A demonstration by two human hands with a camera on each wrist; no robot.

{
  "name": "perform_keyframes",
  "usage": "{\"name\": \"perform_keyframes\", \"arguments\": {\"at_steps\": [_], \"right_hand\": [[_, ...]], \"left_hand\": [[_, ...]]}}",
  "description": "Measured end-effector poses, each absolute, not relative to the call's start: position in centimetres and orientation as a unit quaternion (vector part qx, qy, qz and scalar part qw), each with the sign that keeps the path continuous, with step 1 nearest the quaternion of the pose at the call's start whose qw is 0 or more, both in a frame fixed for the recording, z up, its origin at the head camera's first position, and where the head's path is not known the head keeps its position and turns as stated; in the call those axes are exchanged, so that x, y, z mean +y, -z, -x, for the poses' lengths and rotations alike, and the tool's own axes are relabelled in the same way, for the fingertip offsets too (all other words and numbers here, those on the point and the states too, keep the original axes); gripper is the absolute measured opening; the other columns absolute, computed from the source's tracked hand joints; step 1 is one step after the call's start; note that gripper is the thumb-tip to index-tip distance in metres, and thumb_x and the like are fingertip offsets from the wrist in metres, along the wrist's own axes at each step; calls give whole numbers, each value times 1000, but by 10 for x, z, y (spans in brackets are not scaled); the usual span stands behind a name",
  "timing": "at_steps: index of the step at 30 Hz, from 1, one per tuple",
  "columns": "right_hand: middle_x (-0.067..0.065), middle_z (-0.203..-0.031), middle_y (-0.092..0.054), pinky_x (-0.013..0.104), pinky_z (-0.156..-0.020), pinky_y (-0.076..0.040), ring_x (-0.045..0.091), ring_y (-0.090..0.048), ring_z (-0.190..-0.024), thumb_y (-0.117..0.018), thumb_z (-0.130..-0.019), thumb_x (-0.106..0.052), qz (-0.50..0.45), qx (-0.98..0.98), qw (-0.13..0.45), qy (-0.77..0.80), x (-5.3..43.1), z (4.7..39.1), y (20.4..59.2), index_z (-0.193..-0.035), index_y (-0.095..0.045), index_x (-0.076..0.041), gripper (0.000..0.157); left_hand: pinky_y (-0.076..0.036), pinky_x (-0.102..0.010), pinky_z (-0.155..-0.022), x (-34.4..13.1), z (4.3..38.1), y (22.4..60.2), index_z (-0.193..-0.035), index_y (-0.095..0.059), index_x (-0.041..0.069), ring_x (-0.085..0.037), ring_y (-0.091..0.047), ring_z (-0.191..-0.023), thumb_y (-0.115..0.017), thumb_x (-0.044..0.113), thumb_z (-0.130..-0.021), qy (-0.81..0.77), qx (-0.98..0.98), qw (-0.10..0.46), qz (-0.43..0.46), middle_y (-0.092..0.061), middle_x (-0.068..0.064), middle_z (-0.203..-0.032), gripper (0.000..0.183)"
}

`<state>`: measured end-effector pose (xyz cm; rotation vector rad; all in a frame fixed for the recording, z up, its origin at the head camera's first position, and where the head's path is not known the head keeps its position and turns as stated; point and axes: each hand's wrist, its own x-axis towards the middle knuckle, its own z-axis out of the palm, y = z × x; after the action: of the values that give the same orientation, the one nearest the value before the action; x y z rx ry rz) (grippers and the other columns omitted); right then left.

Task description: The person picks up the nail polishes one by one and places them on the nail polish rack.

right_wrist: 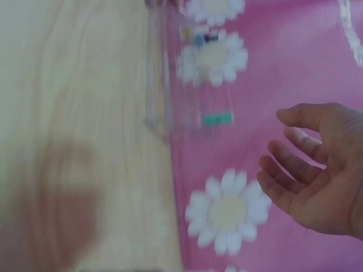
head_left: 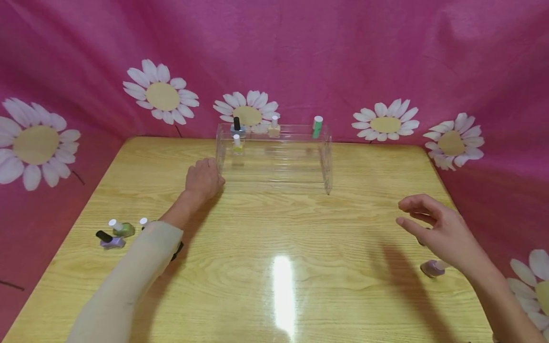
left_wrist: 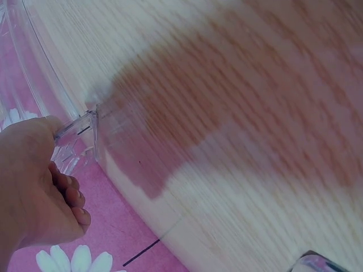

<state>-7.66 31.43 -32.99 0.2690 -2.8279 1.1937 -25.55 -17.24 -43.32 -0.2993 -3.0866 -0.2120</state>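
Observation:
A clear stepped display rack [head_left: 327,166] stands at the back of the table. My left hand [head_left: 203,178] grips its left end, thumb against the clear edge [left_wrist: 79,124] and fingers curled in the left wrist view. On the top step are a black-capped polish bottle [head_left: 237,126], a cream one with a white cap [head_left: 274,128] and a green one [head_left: 317,127]. A yellow nail polish [head_left: 238,145] sits one step lower at the left. My right hand [head_left: 442,233] hovers over the table's right side, fingers loosely bent, holding nothing in the right wrist view [right_wrist: 317,170].
At the left lie a green polish bottle [head_left: 124,230] and a purple one [head_left: 113,242]; another white cap [head_left: 143,221] shows beside my left forearm. A mauve bottle [head_left: 432,268] lies below my right hand, with a dark item mostly hidden behind it. Pink daisy-patterned cloth [head_left: 300,57] encloses the table.

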Motion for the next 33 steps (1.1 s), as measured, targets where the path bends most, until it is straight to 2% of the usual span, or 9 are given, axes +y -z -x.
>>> {"name": "perform_keyframes", "arguments": {"at_steps": [8,16,23,29,33], "right_hand": [[-12,-113,-57,5,-83,-40,-13,-52,-105,-72,-90,-5,-60,-912,29,-405,363,44,360,-121,-57,-8,34],[-26,-124,-46,5,-79,-42,-21,-40,-108,-72,-89,0,-31,-914,36,-404,385,28,387,-122,-57,-9,37],[-26,-114,-50,2,-86,-34,-18,-41,-109,-73,-84,7,-38,-914,65,-398,393,22,401,-117,-59,-6,38],[-26,-120,-47,2,-82,-35,-15,-40,-108,-72,-87,4,-14,-905,44,-422,401,15,416,-123,-57,-14,43],[-19,-119,-51,6,-82,-41,-13,-49,-105,-66,-87,12,-21,-871,16,-491,404,13,427,-125,-53,-16,49]], "left_hand": [[-45,-55,-79,-172,254,433,-99,-47,-7,-42,-55,-94,-54,18,-92,77,-992,22,99,-56,-24,-96,27],[-45,-53,-76,-173,254,435,-97,-47,-5,-39,-55,-88,-57,18,-92,87,-991,22,98,-54,-22,-92,25],[-45,-53,-74,-172,254,435,-96,-47,-5,-40,-55,-87,-58,18,-91,86,-990,32,104,-55,-22,-90,26],[-46,-53,-73,-172,253,436,-95,-47,-5,-40,-56,-85,-57,17,-91,78,-990,39,107,-55,-22,-89,25],[-46,-53,-72,-173,253,436,-96,-47,-6,-41,-56,-86,-54,16,-91,76,-990,43,107,-55,-23,-90,24]]}}
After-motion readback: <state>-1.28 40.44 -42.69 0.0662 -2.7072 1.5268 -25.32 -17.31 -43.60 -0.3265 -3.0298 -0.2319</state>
